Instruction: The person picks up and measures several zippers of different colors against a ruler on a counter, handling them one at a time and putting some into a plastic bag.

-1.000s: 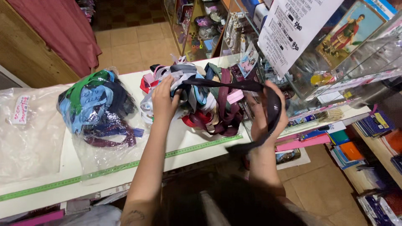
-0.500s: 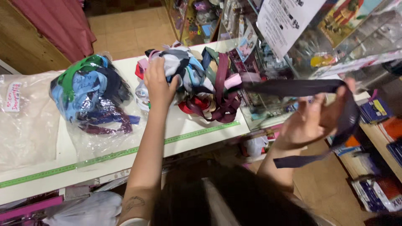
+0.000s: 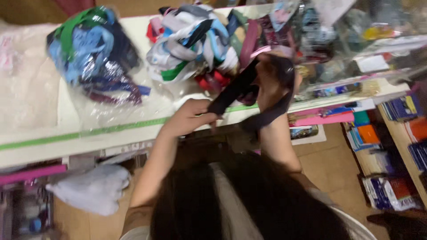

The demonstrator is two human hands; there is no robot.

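Between both hands, dark flat strap [image 3: 235, 86]

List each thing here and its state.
Left hand: grip on dark strap.
Right hand: strap looped around it.
Dark strap: stretched between hands.
Strap pile: loose, tangled on counter.
Plastic bag: full of straps, lying on counter.

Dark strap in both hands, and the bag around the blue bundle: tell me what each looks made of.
Dark strap: looks like matte woven fabric or elastic; it bends limply between the left hand and right hand. Motion blur hides the weave.
Bag: clear thin plastic film, glossy, crinkled, its contents showing through.
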